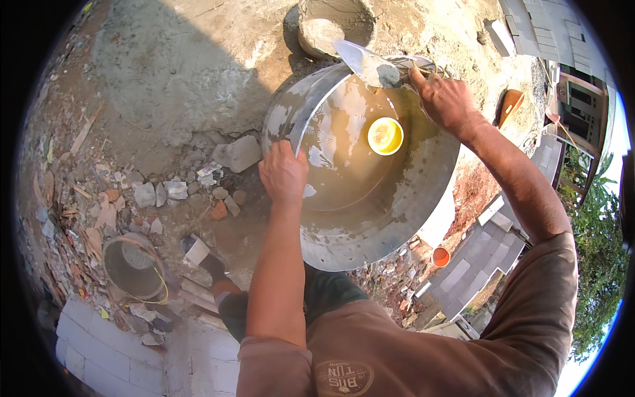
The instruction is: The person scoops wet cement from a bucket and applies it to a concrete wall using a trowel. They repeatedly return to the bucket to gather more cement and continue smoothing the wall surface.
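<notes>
A large round metal drum [390, 243] stands before me, holding murky brown water [344, 159]. My left hand [284, 171] is closed over its left rim. At the far right of the rim, my right hand [444, 99] grips a trowel [365, 63] near its handle, which the fingers partly hide. The trowel's blade points left across the far rim, with a pale grey smear of wet mortar on it. On the water floats a small yellow tub [385, 136], pale inside, apart from both hands.
Beyond the drum sits a mortar-crusted bucket [337, 30]. Another bucket [134, 266] stands at the lower left beside rubble and stones [238, 153]. To the right lie an orange container [440, 257], stacked grey blocks [473, 271] and a brown wooden piece [510, 107].
</notes>
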